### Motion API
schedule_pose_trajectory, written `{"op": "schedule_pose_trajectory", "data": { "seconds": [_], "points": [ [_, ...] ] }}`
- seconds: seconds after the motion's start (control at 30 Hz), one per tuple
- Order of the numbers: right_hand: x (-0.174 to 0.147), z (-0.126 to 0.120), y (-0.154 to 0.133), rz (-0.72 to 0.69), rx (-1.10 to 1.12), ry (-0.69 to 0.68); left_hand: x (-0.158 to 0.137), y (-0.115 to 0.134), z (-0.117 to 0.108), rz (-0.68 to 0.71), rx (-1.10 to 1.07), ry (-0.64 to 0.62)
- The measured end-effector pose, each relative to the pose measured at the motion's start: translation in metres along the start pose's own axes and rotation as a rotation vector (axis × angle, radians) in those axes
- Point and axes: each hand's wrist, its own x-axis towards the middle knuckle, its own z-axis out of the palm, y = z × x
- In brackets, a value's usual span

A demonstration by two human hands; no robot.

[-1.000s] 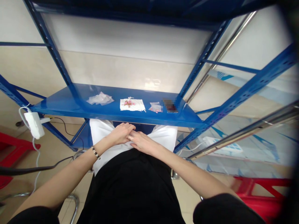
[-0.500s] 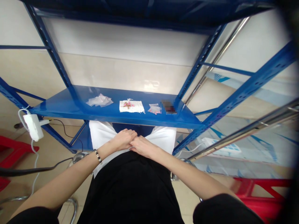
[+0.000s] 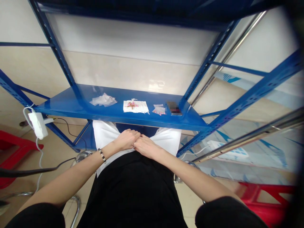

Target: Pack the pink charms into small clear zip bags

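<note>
My left hand (image 3: 128,139), with a beaded bracelet (image 3: 102,155) on its wrist, rests over my lap with fingers curled in. Against it lies my right hand (image 3: 146,146), also closed, the fingertips of both meeting. No object shows in either hand, though the palms are hidden. Nearest in front is a blue shelf (image 3: 156,120). On it, a white cloth pouch (image 3: 140,107) lies flat with a small pink beaded piece (image 3: 132,104) on top. Clear plastic bags (image 3: 104,100) are piled to its left. A small clear bag with pink bits (image 3: 159,109) lies to its right.
A dark phone-like object (image 3: 174,108), partly blurred out, lies at the shelf's right. A white power strip (image 3: 38,125) hangs at the left post. Blue uprights (image 3: 63,65) and an upper shelf (image 3: 133,19) frame the space. Red stools (image 3: 263,202) stand at both sides.
The whole view has shifted slightly, with the shelf and its things appearing a little farther right and higher. My hands stay together in my lap.
</note>
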Motion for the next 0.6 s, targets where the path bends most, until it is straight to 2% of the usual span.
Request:
{"op": "schedule_pose_trajectory", "data": {
  "seconds": [0.23,0.33,0.43,0.53,0.6],
  "points": [
    [-0.008,-0.028,-0.013,-0.006,-0.01,-0.011,-0.005,-0.001,-0.007,0.007,0.012,0.032],
    [-0.016,-0.04,-0.013,-0.028,0.029,0.034,-0.007,-0.014,-0.006,-0.001,-0.027,0.078],
    [-0.02,-0.053,0.0,-0.039,0.08,0.152,-0.007,-0.04,-0.007,-0.103,-0.148,0.203],
    [-0.02,-0.062,0.021,0.075,0.109,0.362,-0.006,-0.057,-0.012,-0.279,-0.387,0.417],
    [-0.019,-0.063,0.032,0.164,0.142,0.499,-0.005,-0.056,-0.017,-0.342,-0.572,0.527]
  ]
}}
